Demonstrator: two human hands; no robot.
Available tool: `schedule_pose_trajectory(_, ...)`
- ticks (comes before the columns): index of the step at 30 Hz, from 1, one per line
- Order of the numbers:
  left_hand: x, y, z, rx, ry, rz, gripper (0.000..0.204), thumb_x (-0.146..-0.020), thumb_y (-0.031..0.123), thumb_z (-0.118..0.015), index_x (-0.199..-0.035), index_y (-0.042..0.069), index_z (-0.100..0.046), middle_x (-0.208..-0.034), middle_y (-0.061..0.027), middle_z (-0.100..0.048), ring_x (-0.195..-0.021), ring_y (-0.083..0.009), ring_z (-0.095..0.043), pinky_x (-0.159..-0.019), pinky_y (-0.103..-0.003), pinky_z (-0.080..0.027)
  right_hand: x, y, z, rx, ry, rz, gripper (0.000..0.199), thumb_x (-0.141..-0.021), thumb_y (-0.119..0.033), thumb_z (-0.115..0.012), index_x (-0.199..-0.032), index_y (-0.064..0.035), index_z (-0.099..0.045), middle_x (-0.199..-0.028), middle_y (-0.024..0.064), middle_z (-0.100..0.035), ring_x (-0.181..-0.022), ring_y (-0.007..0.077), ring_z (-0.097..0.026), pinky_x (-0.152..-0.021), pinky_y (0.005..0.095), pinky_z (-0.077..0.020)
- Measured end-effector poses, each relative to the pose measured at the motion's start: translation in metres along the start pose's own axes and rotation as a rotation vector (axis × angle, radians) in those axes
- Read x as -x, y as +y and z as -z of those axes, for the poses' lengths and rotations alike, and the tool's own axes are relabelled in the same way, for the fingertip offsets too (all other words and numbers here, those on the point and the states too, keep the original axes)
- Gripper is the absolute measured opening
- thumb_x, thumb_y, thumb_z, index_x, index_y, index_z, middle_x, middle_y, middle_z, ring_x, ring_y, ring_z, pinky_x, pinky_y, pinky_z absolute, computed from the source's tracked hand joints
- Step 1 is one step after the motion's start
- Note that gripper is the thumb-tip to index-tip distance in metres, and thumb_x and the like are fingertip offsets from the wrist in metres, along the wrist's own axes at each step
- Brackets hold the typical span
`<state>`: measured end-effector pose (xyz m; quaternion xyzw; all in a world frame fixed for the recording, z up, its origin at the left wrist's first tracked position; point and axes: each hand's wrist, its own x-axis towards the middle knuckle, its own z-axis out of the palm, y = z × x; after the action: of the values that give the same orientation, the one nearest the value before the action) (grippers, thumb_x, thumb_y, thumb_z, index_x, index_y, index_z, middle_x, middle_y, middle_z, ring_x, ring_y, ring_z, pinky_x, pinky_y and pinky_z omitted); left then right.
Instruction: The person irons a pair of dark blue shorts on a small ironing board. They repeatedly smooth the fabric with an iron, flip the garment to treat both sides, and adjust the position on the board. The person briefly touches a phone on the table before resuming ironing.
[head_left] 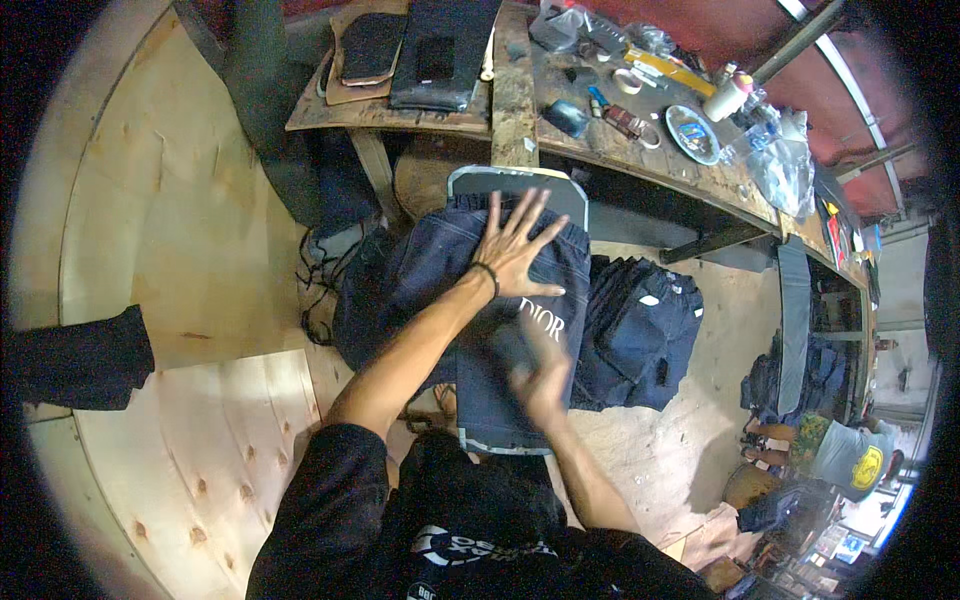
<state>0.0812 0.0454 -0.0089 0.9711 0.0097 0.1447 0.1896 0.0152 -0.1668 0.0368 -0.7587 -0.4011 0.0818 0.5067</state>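
A dark blue denim garment (425, 265), trousers or shorts with a gathered waistband, is drawn over a narrow flat board (515, 181) with pale taped edges. White printed lettering shows on the denim. My left hand (517, 250), with a dark band at its wrist, lies flat with fingers spread across the cloth near the waistband. My right hand (545, 380) is over the cloth just below the lettering, smeared by motion. A dark blur lies beside its fingers; whether it is something held, I cannot make out.
A pile of dark denim garments (640, 325) lies right of the board. Ahead, a wooden workbench (640, 150) bears a plate (692, 135), tape, bottles and plastic bags. Plywood sheets (190, 470) stand at left, a dark cloth (85, 358) over them. Another person (835, 455) is at far right.
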Motion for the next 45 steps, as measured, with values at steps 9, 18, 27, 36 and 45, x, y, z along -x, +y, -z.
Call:
schedule_pose_trajectory(9,-0.036,-0.013,0.005,-0.041,-0.222,-0.056,0.133,-0.058,0.098,-0.066,-0.167,0.028,-0.034,-0.177,-0.0200,-0.005,-0.164,-0.0405,0.000,-0.119,-0.082,0.006,-0.028,0.019,-0.035,-0.081,-0.497,-0.166,0.075,-0.062,-0.001,-0.072,-0.137,-0.0024,-0.068,-0.145,0.0208,-0.064,-0.138,0.0391,-0.056,-0.120,0.0495,-0.0410)
schedule_pose_trajectory(18,-0.030,-0.008,0.004,-0.051,-0.155,-0.001,0.126,-0.059,0.094,-0.069,-0.164,0.032,-0.039,-0.178,-0.0193,-0.007,-0.164,-0.0399,-0.003,-0.119,-0.082,0.005,0.009,-0.005,-0.018,-0.186,-0.673,-0.063,0.062,-0.076,-0.014,-0.076,-0.136,-0.0031,-0.068,-0.144,0.0185,-0.066,-0.138,0.0376,-0.058,-0.117,0.0490,-0.0419)
schedule_pose_trajectory(27,-0.030,-0.002,0.011,-0.098,-0.222,0.065,0.127,-0.058,0.094,-0.070,-0.165,0.034,-0.038,-0.177,-0.0198,-0.009,-0.164,-0.0390,-0.004,-0.119,-0.082,0.005,0.066,0.018,-0.018,-0.262,-0.693,-0.151,0.057,-0.082,-0.010,-0.076,-0.138,-0.0043,-0.066,-0.145,0.0191,-0.064,-0.136,0.0372,-0.059,-0.117,0.0485,-0.0437)
schedule_pose_trajectory(36,-0.030,0.000,0.006,-0.189,-0.230,0.094,0.127,-0.058,0.096,-0.068,-0.166,0.038,-0.034,-0.177,-0.0198,-0.011,-0.163,-0.0402,-0.007,-0.119,-0.083,0.004,0.049,0.016,0.013,-0.260,-0.897,0.034,0.069,-0.071,-0.007,-0.069,-0.141,-0.0069,-0.067,-0.147,0.0189,-0.063,-0.142,0.0394,-0.054,-0.121,0.0519,-0.0373)
schedule_pose_trajectory(45,-0.028,0.004,0.005,-0.243,-0.189,0.083,0.127,-0.058,0.095,-0.070,-0.166,0.040,-0.032,-0.176,-0.0198,-0.013,-0.163,-0.0401,-0.008,-0.119,-0.083,0.003,0.053,0.022,0.040,-0.469,-0.979,-0.105,0.054,-0.083,-0.019,-0.083,-0.135,-0.0091,-0.071,-0.142,0.0176,-0.067,-0.137,0.0347,-0.060,-0.120,0.0476,-0.0412)
